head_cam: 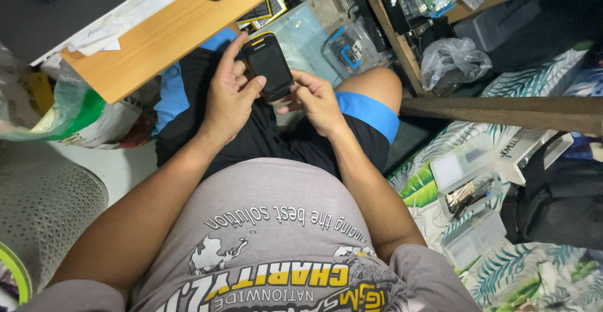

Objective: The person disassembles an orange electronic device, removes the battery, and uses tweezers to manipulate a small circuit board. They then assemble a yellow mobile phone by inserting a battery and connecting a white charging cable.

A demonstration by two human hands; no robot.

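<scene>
Head view shows your left hand (229, 98) wrapped around the phone (269, 67), steadying it over your lap, while your right hand (317, 101) pinches its lower end.

A grey short-sleeved T-shirt (276, 236) is worn, printed across the front with white and yellow lettering and a small white drawing. Black shorts (264, 136) with broad blue hems are worn below. The forearms are left bare.
</scene>
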